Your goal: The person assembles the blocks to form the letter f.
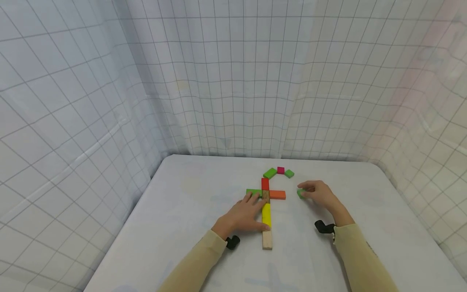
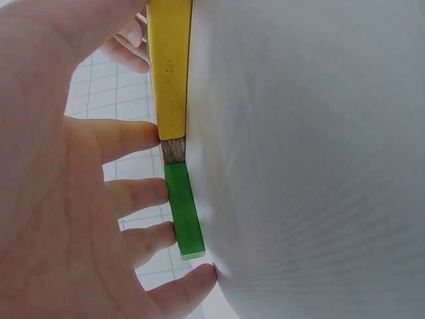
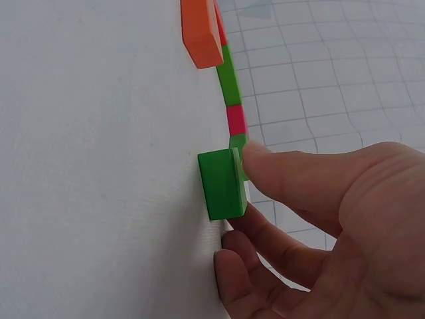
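Right hand (image 1: 322, 194) pinching small green block (image 3: 222, 184); left hand (image 1: 244, 215) flat, fingers straight, on green bar (image 2: 183, 211)

White table (image 1: 189, 211), grid-patterned curtain walls (image 1: 233, 81)

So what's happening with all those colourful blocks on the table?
A person is laying flat wooden blocks in a pattern on the white table. Their left hand rests with straight fingers on the cross of blocks, touching the long green block and the yellow block. Their right hand pinches a small green block just right of the orange block. Three more blocks lie farther back.
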The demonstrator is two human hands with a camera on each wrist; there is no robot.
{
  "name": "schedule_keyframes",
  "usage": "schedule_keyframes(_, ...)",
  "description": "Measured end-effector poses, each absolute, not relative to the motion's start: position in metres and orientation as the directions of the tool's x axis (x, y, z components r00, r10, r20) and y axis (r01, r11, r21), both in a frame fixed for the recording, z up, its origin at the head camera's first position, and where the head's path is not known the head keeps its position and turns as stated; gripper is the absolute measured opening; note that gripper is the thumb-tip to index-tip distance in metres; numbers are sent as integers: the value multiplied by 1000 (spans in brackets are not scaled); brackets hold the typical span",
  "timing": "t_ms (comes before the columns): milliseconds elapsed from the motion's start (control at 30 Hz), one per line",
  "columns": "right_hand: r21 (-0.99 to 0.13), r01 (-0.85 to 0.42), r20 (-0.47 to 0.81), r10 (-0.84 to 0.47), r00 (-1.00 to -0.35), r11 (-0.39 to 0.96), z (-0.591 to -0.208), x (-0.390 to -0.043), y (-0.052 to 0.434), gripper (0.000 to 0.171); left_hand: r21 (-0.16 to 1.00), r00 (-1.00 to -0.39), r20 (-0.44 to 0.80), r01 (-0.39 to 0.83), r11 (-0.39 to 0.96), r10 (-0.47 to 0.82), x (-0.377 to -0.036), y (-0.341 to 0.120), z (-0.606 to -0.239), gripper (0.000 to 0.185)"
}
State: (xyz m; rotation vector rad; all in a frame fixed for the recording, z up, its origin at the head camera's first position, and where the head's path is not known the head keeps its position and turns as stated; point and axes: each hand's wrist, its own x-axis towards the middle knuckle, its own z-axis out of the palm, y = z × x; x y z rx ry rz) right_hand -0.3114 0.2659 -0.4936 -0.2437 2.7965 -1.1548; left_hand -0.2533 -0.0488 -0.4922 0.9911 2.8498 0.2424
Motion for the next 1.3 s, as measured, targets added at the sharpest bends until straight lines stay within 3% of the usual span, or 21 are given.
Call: schedule_keyframes(1300, -677, -88, -10, -129, -992, 731, -486, -305, 264, 19, 192, -774, -53, 612, 767, 631, -257, -49, -495, 93)
